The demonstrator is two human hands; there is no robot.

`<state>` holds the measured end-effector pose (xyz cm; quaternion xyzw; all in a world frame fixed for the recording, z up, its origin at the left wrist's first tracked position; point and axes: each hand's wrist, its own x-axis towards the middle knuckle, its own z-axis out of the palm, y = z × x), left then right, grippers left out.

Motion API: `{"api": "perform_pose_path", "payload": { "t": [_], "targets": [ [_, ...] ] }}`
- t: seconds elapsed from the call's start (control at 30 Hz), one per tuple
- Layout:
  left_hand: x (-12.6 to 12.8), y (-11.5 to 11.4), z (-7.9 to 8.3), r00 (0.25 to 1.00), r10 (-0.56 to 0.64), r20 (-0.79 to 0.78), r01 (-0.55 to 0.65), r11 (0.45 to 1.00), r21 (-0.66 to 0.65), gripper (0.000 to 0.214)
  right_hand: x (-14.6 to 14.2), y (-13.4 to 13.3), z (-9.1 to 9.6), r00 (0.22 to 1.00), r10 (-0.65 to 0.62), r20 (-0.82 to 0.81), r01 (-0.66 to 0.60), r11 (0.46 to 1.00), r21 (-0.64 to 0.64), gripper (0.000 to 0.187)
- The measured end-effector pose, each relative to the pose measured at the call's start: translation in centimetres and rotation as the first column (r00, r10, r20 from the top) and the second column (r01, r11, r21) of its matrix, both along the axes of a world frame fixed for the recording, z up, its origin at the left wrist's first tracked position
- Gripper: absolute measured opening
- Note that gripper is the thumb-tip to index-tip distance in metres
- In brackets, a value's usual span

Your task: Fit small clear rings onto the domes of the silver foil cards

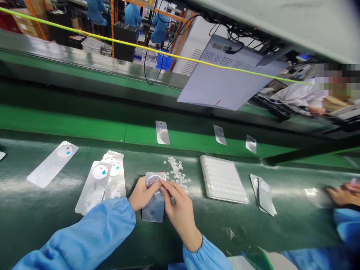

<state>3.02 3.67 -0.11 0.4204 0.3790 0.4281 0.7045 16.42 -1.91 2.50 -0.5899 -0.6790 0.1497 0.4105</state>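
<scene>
2 bare hands meet over 1 silver plate (153, 212) in the head view, lying or held above the dark green workbench (197, 234); can't tell if it's flat or lifted a bit. L hand (141, 195): thumb over the face near the far end, other fingers mostly hidden, grip looks closed on the plate's L edge. R hand (180, 208): thumb + index tips brought close together at the round recess; can't tell if a small part is pinched btwn them.

Loose white rings (176, 171) lie scattered just beyond R hand, some right beside the plate's far R corner. Farther R: ribbed white tray (225, 178), then 2 overlapping plates (266, 200). On L: overlapping plates w/ blue marks (92, 189), plus 1 lone plate (50, 167) set apart. 3 spaced plates (162, 135) rest along the green ledge behind. Co-worker's hand (339, 195) at far R edge, well apart.

Step in hand, best guess: fine fingertip work at the recess, prob. seating or adjusting sth small. Next move calls for a steady L hold, R tips lined up w/ the recess, light pressure only. Risk: R knuckles could nudge the nearby rings.
</scene>
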Motion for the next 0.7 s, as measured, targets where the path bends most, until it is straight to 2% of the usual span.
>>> {"api": "perform_pose_path", "payload": {
  "t": [0.2, 0.4, 0.47, 0.6, 0.7],
  "targets": [
    [-0.3, -0.1, 0.4, 0.985, -0.055, 0.164, 0.085, 0.979, -0.185, 0.037, 0.4, 0.3, -0.2, 0.996, -0.050, 0.077, 0.050, 0.999, 0.007, 0.022],
    [-0.2, -0.3, 0.1, 0.990, -0.030, 0.139, 0.058, 0.978, -0.200, 0.037, -0.1, 0.4, 0.2, 0.987, -0.084, 0.140, 0.091, 0.995, -0.042, 0.021],
    [-0.2, -0.3, -0.2, 0.989, -0.033, 0.142, 0.064, 0.973, -0.220, 0.038, 0.0, 0.5, 0.4, 0.993, -0.085, 0.087, 0.093, 0.991, -0.097, 0.021],
    [-0.2, -0.4, -0.6, 0.994, 0.006, 0.108, 0.025, 0.960, -0.280, 0.039, 0.9, 0.5, 0.7, 0.970, -0.089, -0.224, 0.030, 0.967, -0.253, 0.021],
    [-0.2, -0.4, -0.7, 0.998, 0.012, 0.067, 0.008, 0.960, -0.280, 0.038, 1.3, 0.5, 0.8, 0.952, -0.105, -0.288, 0.034, 0.969, -0.243, 0.019]
  ]
}}
